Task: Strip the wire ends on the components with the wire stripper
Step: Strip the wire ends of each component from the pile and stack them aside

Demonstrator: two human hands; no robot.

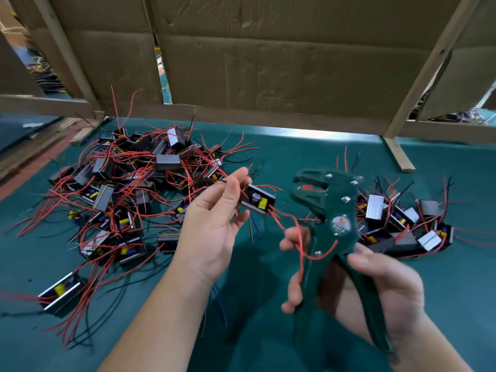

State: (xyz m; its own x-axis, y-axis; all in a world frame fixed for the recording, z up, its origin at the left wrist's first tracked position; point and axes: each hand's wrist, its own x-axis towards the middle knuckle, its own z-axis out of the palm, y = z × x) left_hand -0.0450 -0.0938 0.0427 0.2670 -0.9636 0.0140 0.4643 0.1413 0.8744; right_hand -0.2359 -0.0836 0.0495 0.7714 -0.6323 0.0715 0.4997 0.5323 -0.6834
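Observation:
My left hand (214, 221) holds a small black boxed component (257, 201) by its end, above the green table. Red wires (287, 224) trail from the component toward my right hand. My right hand (375, 285) grips the handles of the dark green wire stripper (330, 210), whose jaws (308, 187) stand open and point up and left, toward the component. One red wire crosses over the stripper's body near the pivot. No wire lies in the jaws.
A big tangled pile of components with red and black wires (128, 189) lies at left. A smaller pile (402, 224) lies at right behind the stripper. A cardboard wall on wooden posts (268, 63) closes the back of the green table (295, 146).

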